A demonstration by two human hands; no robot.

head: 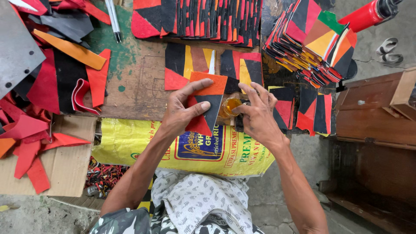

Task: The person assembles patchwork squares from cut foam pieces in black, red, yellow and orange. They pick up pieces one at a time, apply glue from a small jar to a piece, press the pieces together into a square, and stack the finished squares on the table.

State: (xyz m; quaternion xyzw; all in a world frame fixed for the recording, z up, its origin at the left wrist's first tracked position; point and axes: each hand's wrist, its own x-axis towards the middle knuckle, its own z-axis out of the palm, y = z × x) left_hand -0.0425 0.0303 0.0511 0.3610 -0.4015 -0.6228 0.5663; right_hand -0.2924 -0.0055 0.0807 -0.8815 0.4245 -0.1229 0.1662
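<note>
Orange-black-red patch (207, 104) pinched in my left hand (180, 113) over the counter (138, 78) edge, right-hand fingers (250, 96) closed around the glue jar (231, 106); finished stacks (312, 39) behind, loose scraps (56, 73) left uncombined.

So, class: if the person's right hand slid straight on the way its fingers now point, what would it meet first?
The right hand points up-left; it would likely first meet the orange, black and red patchwork piece held by the left hand, though depth is unclear.

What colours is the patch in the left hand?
Orange, black and red patch, left hand; head view.
</note>
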